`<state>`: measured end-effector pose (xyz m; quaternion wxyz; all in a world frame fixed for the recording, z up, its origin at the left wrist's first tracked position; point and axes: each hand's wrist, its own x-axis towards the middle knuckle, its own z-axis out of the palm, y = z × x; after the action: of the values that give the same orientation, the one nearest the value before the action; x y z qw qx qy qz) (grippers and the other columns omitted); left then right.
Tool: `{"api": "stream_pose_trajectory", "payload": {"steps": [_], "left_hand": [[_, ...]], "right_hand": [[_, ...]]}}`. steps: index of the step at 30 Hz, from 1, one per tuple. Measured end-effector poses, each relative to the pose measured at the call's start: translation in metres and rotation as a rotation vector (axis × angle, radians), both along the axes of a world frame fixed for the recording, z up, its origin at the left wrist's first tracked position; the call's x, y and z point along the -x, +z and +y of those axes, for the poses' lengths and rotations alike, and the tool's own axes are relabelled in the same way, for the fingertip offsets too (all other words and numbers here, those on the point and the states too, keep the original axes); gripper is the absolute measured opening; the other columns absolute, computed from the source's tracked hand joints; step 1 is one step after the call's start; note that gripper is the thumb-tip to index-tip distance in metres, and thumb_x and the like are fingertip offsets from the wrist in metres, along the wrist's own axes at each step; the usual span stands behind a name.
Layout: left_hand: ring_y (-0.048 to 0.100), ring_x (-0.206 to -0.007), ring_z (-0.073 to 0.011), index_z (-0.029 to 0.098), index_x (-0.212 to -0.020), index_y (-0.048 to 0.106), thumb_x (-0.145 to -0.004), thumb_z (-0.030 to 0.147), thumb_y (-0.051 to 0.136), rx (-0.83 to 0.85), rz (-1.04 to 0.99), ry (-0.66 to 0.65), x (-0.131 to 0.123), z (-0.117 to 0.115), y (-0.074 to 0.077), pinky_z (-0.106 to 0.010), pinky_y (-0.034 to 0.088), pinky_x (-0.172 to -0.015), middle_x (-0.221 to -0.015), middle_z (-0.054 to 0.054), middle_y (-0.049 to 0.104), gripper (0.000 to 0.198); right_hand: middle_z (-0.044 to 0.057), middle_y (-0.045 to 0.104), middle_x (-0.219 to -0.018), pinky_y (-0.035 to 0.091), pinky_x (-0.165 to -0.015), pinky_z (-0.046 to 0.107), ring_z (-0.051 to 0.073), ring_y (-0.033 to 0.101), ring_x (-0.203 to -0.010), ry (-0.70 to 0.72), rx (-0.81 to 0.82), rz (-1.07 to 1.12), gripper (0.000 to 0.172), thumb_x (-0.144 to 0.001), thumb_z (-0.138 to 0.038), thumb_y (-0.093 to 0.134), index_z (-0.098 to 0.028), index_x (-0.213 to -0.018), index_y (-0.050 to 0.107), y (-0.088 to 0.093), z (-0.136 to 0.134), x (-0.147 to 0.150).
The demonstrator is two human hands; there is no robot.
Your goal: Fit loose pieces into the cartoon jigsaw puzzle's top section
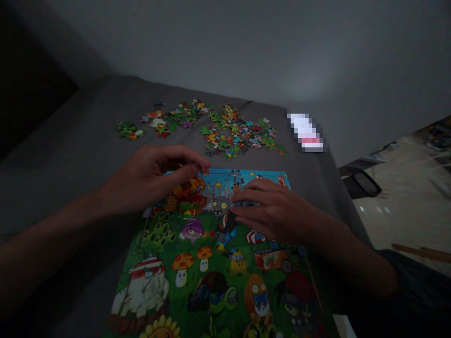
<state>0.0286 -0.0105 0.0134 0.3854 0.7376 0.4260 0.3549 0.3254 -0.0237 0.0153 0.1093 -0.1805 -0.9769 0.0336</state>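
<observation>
- My left hand (157, 171) is over the puzzle's top-left edge, thumb and forefinger nearly meeting; I can't tell in this dim light whether they pinch a piece.
- Loose pieces (225, 131) lie scattered on the grey cloth (88, 122), beyond the puzzle.
- The joined puzzle (216, 249) lies flat in front of me.
- My right hand (271, 206) is over its upper right, fingers loosely spread.
- A pixelated bright object (306, 133) lies farther right.

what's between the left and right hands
The head view shows part of the puzzle picture, including its fence, between the left hand and right hand.
</observation>
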Motion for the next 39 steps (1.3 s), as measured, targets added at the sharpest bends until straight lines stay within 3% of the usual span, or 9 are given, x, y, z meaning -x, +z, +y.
{"api": "stream_pose_trajectory", "payload": {"steps": [10,13,18,24,31,39], "left_hand": [[0.073,-0.081,-0.0190,0.028,-0.104,0.079,-0.098,0.039,0.061,-0.150,0.230,-0.016,0.000,-0.001,-0.001,-0.025,0.054,-0.071,-0.094,0.000,0.081,0.021],[0.072,-0.090,-0.0207,0.027,-0.106,0.079,-0.101,0.037,0.058,-0.278,0.301,-0.078,0.000,0.001,-0.005,-0.029,0.055,-0.083,-0.101,-0.003,0.080,0.024],[0.068,-0.111,-0.0247,0.029,-0.116,0.079,-0.106,0.035,0.055,-0.479,0.457,-0.308,0.001,0.005,-0.014,-0.038,0.052,-0.101,-0.118,-0.006,0.076,0.027],[0.055,-0.137,-0.0295,0.039,-0.139,0.072,-0.109,0.039,0.054,-0.550,0.562,-0.412,0.000,-0.001,-0.024,-0.047,0.045,-0.117,-0.145,-0.007,0.066,0.034],[0.055,-0.138,-0.0338,0.042,-0.140,0.071,-0.110,0.044,0.052,-0.561,0.596,-0.426,0.001,-0.002,-0.027,-0.049,0.044,-0.117,-0.152,-0.006,0.063,0.036],[0.057,-0.137,-0.0316,0.042,-0.141,0.069,-0.112,0.047,0.045,-0.600,0.595,-0.419,0.000,-0.004,-0.027,-0.049,0.049,-0.111,-0.150,-0.005,0.064,0.037]], "right_hand": [[0.011,0.077,-0.126,0.056,-0.097,0.045,0.027,0.066,-0.114,-0.006,0.054,-0.049,0.025,-0.108,-0.026,0.060,-0.019,-0.121,0.079,0.004,0.002,-0.005],[0.014,0.075,-0.127,0.054,-0.101,0.047,0.028,0.065,-0.118,-0.006,0.066,-0.054,0.025,-0.108,-0.026,0.059,-0.019,-0.121,0.080,0.006,0.003,-0.006],[0.016,0.072,-0.131,0.053,-0.105,0.049,0.029,0.062,-0.122,-0.015,0.104,-0.027,0.031,-0.108,-0.028,0.058,-0.017,-0.131,0.075,0.010,0.006,-0.012],[0.012,0.074,-0.112,0.056,-0.093,0.041,0.025,0.064,-0.104,-0.088,0.110,-0.005,0.028,-0.106,-0.020,0.057,-0.017,-0.125,0.077,0.016,0.010,-0.020],[0.014,0.074,-0.121,0.056,-0.097,0.042,0.025,0.068,-0.110,-0.064,0.153,-0.029,0.025,-0.106,-0.022,0.058,-0.017,-0.118,0.079,0.010,0.012,-0.018],[0.014,0.073,-0.130,0.058,-0.100,0.044,0.027,0.070,-0.116,-0.062,0.124,-0.027,0.025,-0.107,-0.024,0.059,-0.019,-0.114,0.082,0.007,0.015,-0.021]]}}
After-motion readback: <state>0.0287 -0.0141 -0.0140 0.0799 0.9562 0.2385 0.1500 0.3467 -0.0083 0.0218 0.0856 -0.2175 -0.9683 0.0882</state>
